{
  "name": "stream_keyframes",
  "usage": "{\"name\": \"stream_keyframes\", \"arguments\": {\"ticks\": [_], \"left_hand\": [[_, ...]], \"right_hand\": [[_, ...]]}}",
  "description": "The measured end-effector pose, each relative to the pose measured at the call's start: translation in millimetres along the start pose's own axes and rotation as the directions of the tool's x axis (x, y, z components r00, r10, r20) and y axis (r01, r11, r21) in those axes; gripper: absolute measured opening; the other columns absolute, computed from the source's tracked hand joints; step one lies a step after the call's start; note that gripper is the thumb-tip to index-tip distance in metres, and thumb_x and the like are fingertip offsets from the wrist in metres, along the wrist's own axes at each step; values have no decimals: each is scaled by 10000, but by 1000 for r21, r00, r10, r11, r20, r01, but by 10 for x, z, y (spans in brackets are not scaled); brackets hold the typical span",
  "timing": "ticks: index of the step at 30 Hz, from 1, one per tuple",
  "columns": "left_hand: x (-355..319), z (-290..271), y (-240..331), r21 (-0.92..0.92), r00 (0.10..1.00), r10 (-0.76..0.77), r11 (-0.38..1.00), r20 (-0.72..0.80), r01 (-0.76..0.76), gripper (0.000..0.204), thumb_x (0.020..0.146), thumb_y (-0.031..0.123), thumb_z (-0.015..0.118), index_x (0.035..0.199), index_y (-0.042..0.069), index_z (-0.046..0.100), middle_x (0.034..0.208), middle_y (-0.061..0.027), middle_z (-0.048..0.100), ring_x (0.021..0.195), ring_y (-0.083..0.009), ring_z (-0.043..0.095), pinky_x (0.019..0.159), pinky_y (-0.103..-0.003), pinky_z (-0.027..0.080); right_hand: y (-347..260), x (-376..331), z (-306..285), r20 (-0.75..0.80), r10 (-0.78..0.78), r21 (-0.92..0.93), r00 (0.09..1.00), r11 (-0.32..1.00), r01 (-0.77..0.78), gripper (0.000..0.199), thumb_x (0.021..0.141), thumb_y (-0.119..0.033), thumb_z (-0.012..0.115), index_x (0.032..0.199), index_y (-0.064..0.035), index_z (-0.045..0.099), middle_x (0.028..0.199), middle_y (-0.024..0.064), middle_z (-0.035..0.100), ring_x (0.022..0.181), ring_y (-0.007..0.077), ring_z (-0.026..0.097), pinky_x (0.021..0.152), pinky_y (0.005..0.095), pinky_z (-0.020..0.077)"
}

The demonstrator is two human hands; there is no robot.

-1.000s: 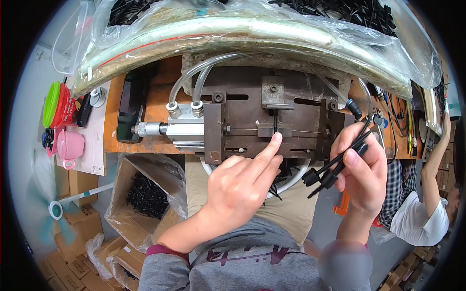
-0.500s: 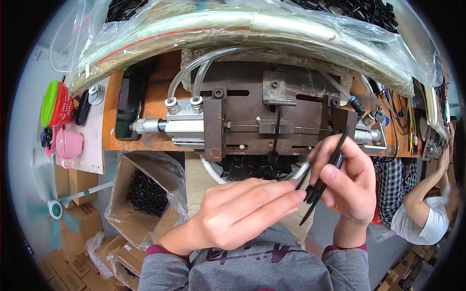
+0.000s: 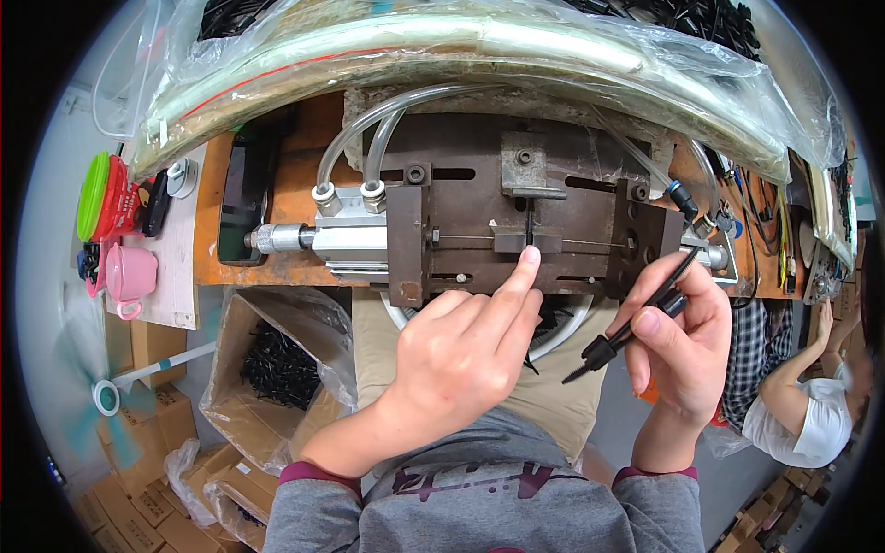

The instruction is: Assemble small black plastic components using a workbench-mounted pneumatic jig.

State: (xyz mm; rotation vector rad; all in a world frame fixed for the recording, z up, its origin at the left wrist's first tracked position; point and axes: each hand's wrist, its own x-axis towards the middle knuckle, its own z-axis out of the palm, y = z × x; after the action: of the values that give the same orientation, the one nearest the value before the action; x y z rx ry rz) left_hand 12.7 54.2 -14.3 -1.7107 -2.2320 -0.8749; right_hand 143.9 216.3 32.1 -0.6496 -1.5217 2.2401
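Mid-cycle, by the look of it. At upper centre of the frame, on a dark metal fixture (image 3: pixel 479 138), one slim black part (image 3: pixel 530 221) set lengthwise between a small bracket (image 3: pixel 524 171) and a dark block (image 3: pixel 507 243). Placement apparently done or nearly so; full seating impossible to tell, with a fingertip over the lower end.

Left hand (image 3: pixel 466 355) at centre: index finger stretched out, tip at that lower end and seemingly touching, other fingers bent close together, nothing visibly gripped. Right hand (image 3: pixel 687 341), right of centre: pinching a bundle of black pieces (image 3: pixel 601 352) between thumb and fingers, ribbed tip pointing to lower left; more than one, exact count unclear.

Judged left to do: the bundle, not yet on the fixture. Elsewhere, finished work or fresh stock, impossible to say which: a pale-rimmed container (image 3: pixel 564 341) below the fixture, partly behind the left hand, with dark pieces inside; a carton (image 3: pixel 235 343) left of centre, holding a black heap (image 3: pixel 281 364); loose dark stock (image 3: pixel 701 28) in clear plastic along the top edge.
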Motion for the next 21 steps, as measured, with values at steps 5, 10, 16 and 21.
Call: {"name": "stream_keyframes", "arguments": {"ticks": [5, 10, 16, 21], "left_hand": [[4, -37, -2, -18, 999, -7, 1000, 32, 8, 311, 692, 101, 830, 977, 17, 737, 1195, -122, 718, 660, -165, 664, 579, -268, 497], [19, -147, 31, -389, 991, 99, 913, -89, -126, 421, 722, 120, 812, 1127, 36, 735, 1176, -134, 723, 808, -212, 730, 651, -294, 583], [-111, -216, 98, -400, 997, 52, 914, -57, -70, 391, 662, 57, 835, 1045, 31, 764, 1077, -128, 724, 878, -237, 720, 696, -327, 597], [-73, -68, 51, -136, 998, -6, 991, -56, -1, 331, 634, 55, 832, 950, 1, 751, 1153, -150, 716, 850, -233, 694, 695, -312, 563]], "right_hand": [[-12, -41, 14, -31, 69, -28, 997, 997, -70, 96, 901, 51, 675, 951, 75, 597, 724, 168, 676, 437, 119, 576, 369, 213, 428], [-25, -37, 32, 10, 169, -80, 986, 983, -167, 98, 903, 35, 690, 936, 74, 607, 757, 157, 684, 459, 113, 585, 382, 206, 435], [-24, -31, 66, 29, 85, -47, 996, 995, -84, 210, 909, 67, 643, 1112, 115, 626, 798, 161, 693, 463, 97, 569, 382, 191, 419], [29, -41, -135, -56, -216, -70, 975, 975, 212, 332, 935, -28, 633, 1218, 127, 555, 855, 203, 689, 477, 135, 570, 440, 219, 462]]}}
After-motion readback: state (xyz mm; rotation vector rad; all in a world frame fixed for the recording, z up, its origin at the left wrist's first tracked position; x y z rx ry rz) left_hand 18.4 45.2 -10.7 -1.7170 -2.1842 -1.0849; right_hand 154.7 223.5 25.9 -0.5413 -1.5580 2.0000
